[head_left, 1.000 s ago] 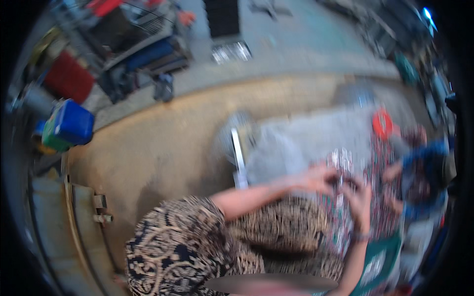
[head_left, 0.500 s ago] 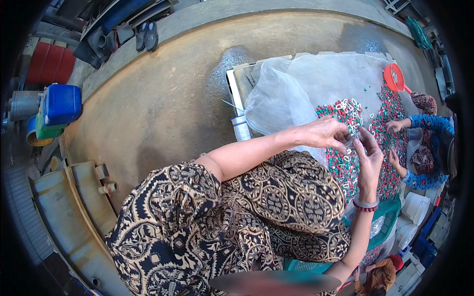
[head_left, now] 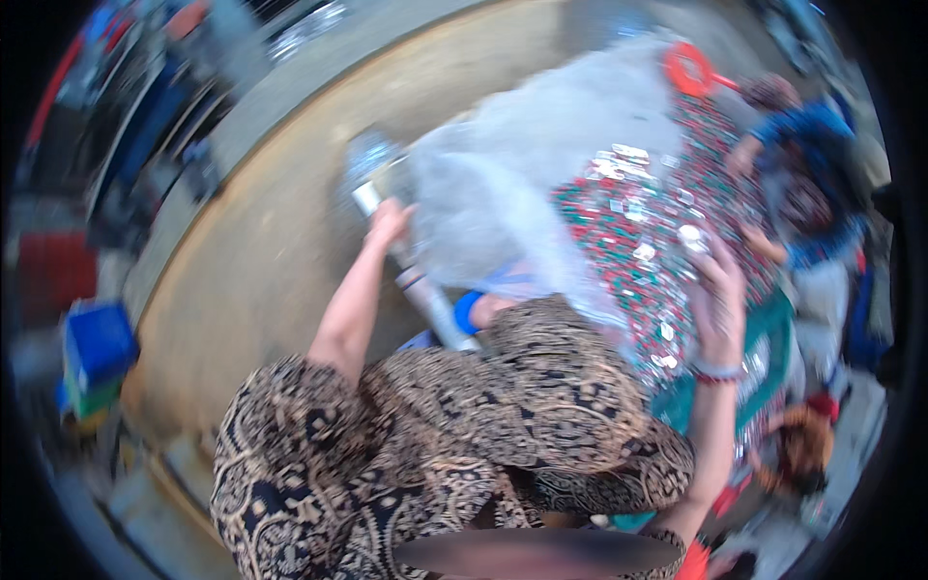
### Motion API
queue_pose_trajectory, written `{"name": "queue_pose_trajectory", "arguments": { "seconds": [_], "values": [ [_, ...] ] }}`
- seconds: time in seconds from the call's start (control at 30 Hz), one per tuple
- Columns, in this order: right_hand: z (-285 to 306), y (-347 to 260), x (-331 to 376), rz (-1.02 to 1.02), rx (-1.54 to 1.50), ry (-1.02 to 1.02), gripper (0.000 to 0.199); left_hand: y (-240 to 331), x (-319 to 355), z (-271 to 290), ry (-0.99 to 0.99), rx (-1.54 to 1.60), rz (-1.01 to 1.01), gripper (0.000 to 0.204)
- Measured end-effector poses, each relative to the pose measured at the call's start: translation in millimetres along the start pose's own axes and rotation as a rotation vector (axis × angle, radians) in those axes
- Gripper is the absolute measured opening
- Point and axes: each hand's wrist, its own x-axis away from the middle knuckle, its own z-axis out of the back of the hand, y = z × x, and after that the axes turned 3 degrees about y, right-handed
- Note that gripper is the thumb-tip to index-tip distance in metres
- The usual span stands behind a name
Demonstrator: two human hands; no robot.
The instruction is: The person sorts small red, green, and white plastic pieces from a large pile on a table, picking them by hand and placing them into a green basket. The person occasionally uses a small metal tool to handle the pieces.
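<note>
My left hand (head_left: 389,224) reaches out to the white bar (head_left: 365,199) along the left edge of the pale translucent sheet. Motion smears its fingers, and whether they grip anything is unclear. My right hand (head_left: 717,280) is raised over the spread of small red and green pieces (head_left: 619,227), with a small shiny whitish piece (head_left: 691,238) at its fingertips. More bright whitish pieces lie scattered among the red and green ones. Across the left part of the sheet a gauzy bundle of netting (head_left: 464,217) is bunched up.
Across the pile on the right, a co-worker in blue sleeves (head_left: 812,135) reaches into the pieces. An orange-red strainer (head_left: 688,70) lies at the far corner. Beside my right forearm is a green basket (head_left: 768,338). Blue containers (head_left: 100,343) stand far left.
My hands have come apart from their shared hold on a small clear piece. The left has swung left to the sheet's edge; the right stays over the pile. The whole view has turned.
</note>
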Motion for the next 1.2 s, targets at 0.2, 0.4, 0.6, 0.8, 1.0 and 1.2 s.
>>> {"name": "queue_pose_trajectory", "arguments": {
  "seconds": [0.2, 0.4, 0.6, 0.8, 1.0, 1.2],
  "values": [
    [-2.4, 7.9, -18.2, 0.076, -0.343, -0.015, 0.027, 27.0, 2.9, -45.8, 0.248, -0.242, -0.156, 0.027],
    [-2.3, 1.3, -17.5, 0.032, -0.506, -0.054, 0.037, -13.9, -22.1, -38.8, 0.061, -0.115, 0.042, 0.035],
    [-1.2, 1.2, -7.2, 0.034, -0.414, -0.048, 0.049, -92.2, 23.5, 5.9, 0.403, 0.472, 0.077, 0.023],
    [13.3, 9.5, -3.4, -0.026, -0.452, -0.034, 0.036, -15.8, 65.5, 56.4, 0.4, 1.38, -0.44, 0.011],
    [24.3, 1.5, -5.3, -0.065, -0.59, -0.096, 0.027, 169.4, 129.0, 52.6, -0.019, 1.201, -0.708, 0.024],
    [33.9, -8.7, -2.0, 0.033, -0.52, -0.041, 0.031, 270.6, 205.7, 9.4, -0.669, 1.137, -0.942, 0.087]
  ]
}}
